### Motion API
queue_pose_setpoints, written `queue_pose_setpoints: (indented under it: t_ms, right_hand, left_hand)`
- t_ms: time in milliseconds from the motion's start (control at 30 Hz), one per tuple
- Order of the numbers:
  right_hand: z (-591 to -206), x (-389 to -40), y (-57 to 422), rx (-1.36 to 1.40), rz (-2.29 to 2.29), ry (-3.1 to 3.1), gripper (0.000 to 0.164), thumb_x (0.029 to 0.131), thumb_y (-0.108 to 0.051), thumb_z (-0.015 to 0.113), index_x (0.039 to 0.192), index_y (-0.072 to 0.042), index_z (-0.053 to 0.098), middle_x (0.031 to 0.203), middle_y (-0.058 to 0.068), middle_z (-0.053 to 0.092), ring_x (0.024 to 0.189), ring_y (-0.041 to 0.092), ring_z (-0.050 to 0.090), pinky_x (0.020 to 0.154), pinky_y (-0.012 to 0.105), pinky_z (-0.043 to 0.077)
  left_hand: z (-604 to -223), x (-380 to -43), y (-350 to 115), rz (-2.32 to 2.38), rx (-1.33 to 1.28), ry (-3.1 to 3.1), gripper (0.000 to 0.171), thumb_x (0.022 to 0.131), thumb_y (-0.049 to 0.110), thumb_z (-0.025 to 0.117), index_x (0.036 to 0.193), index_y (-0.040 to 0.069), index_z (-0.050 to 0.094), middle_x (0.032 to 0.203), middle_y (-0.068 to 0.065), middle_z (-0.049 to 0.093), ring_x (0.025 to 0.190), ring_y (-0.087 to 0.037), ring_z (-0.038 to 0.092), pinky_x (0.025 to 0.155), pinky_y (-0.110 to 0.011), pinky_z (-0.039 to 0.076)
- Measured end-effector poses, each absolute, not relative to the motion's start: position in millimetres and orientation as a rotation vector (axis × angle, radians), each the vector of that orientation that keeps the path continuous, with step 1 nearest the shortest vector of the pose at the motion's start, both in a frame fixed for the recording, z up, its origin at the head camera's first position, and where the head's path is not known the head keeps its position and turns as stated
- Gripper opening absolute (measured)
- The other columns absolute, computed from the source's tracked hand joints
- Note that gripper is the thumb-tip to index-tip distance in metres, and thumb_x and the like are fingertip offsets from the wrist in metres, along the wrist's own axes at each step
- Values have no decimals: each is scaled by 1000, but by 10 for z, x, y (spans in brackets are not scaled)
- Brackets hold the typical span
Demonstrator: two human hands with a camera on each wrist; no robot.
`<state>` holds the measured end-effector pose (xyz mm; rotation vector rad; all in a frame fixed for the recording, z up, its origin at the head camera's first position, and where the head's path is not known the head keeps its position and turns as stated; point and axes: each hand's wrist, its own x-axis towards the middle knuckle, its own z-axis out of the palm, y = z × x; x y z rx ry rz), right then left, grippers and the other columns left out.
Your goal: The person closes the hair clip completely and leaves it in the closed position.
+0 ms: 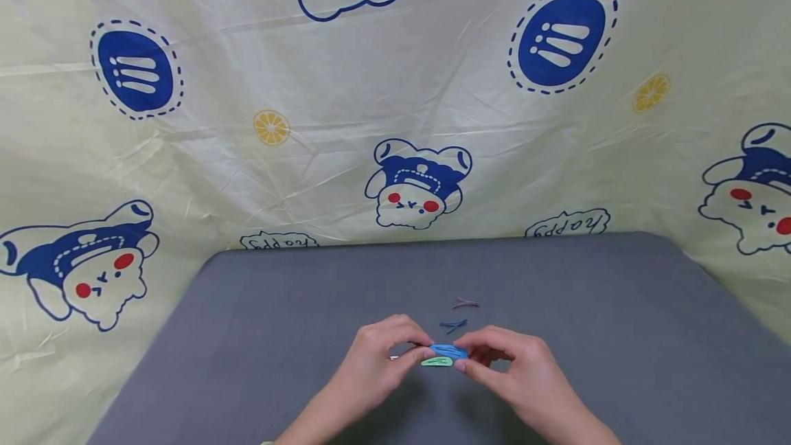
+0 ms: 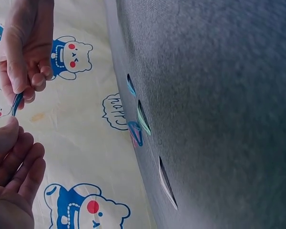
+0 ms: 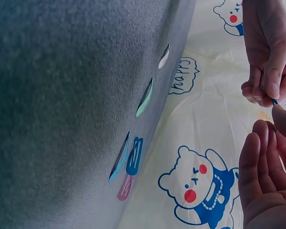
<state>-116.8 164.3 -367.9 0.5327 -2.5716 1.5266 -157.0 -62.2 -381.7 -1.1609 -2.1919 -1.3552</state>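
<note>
- Pinching a blue snap hair clip (image 1: 446,349) from either side, the two hands meet above the near half of the grey tabletop (image 1: 296,314), with the clip lying lengthwise between their fingertips.
- On the clip's left end, the left hand (image 1: 380,357) closes thumb against forefinger; its other fingers are loosely bent.
- At the right end, the right hand (image 1: 526,362) has thumb and forefinger around the clip, the remaining fingers curved inward.
- Both wrist views show this clip raised off the tabletop, seen nearly edge-on.
- Just nearer the person than the held clip in the head view, a mint-green snap clip (image 1: 437,362) lies on the tabletop, between the two hands.
- Beside the left hand, a whitish clip (image 2: 168,185) lies to the left of the green one; the head view shows only a sliver past the fingers.
- To the right of the green one, a light-blue clip (image 3: 119,158) lies on the tabletop, clearest in the wrist views.
- Beyond the hands, a dark-blue clip (image 1: 454,325) rests with a forked outline, and a pink clip (image 1: 466,303) sits a little farther back.
- Behind the tabletop hangs a cream cloth (image 1: 210,156) printed with cartoon bears and orange slices.
</note>
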Motion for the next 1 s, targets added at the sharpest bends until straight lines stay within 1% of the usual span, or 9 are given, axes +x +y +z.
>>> queue_pose_setpoints:
  t_ms: [133, 233, 300, 400, 533, 667, 733, 833, 1000]
  right_hand:
    - [-3692, -1179, 1613, 496, 1562, -2611, 16, 83, -31, 80, 97, -30, 73, 90, -10, 67, 77, 12, 63, 73, 29, 54]
    - [-3716, -1199, 1584, 523, 1562, -2616, 16, 82, -28, 81, 96, -31, 73, 90, -9, 66, 77, 12, 63, 73, 29, 54]
    - [-3741, -1219, 1563, 572, 1558, -2604, 15, 83, -26, 80, 96, -29, 73, 89, -9, 66, 76, 12, 62, 72, 30, 54]
    - [-3775, -1251, 1524, 629, 1559, -2592, 14, 84, -30, 79, 96, -29, 73, 89, -9, 65, 75, 12, 62, 70, 29, 54]
    - [-3820, -1299, 1473, 700, 1536, -2579, 13, 84, -28, 79, 96, -27, 73, 88, -10, 65, 74, 11, 62, 70, 29, 54]
    - [-3833, -1336, 1420, 737, 1532, -2649, 12, 85, -22, 79, 95, -25, 74, 87, -10, 65, 74, 10, 62, 71, 29, 54]
    - [-3835, -1348, 1394, 763, 1536, -2695, 10, 86, -22, 78, 95, -23, 74, 86, -10, 65, 74, 10, 62, 69, 29, 54]
    - [-3851, -1363, 1353, 805, 1524, -2741, 7, 87, -19, 77, 94, -20, 74, 84, -10, 64, 72, 8, 60, 66, 28, 52]
    - [-3882, -1392, 1265, 810, 1500, -2823, 8, 85, -15, 77, 91, -19, 73, 78, -11, 63, 69, 7, 59, 61, 26, 50]
  left_hand:
    - [-3824, -1574, -669, -1359, -1172, -2226, 4, 87, 13, 75, 90, 14, 74, 88, 11, 66, 82, -2, 61, 73, -23, 53]
    - [-3837, -1581, -708, -1340, -1196, -2232, 6, 86, 8, 76, 89, 13, 74, 87, 10, 66, 81, -3, 60, 72, -25, 54]
    - [-3846, -1583, -740, -1321, -1210, -2242, 7, 85, 6, 76, 89, 12, 74, 86, 10, 65, 81, -2, 60, 72, -23, 53]
    - [-3860, -1585, -794, -1291, -1219, -2272, 5, 85, 6, 75, 87, 10, 73, 85, 9, 65, 80, -2, 59, 72, -20, 51]
    - [-3890, -1581, -866, -1260, -1208, -2327, 6, 85, 6, 75, 87, 11, 73, 85, 9, 64, 79, -1, 58, 71, -19, 50]
    - [-3921, -1556, -940, -1299, -1163, -2411, 9, 84, 2, 76, 87, 10, 74, 84, 11, 63, 78, -1, 58, 71, -19, 51]
    - [-3933, -1538, -976, -1335, -1142, -2460, 7, 85, 3, 75, 88, 9, 74, 85, 11, 64, 79, -1, 59, 72, -21, 51]
    - [-3964, -1517, -1020, -1371, -1130, -2501, 5, 86, 3, 74, 89, 7, 74, 85, 9, 66, 79, -1, 60, 73, -22, 52]
    - [-4021, -1482, -1088, -1361, -1101, -2541, 7, 86, 3, 75, 88, 9, 74, 83, 11, 65, 78, 0, 61, 72, -22, 52]
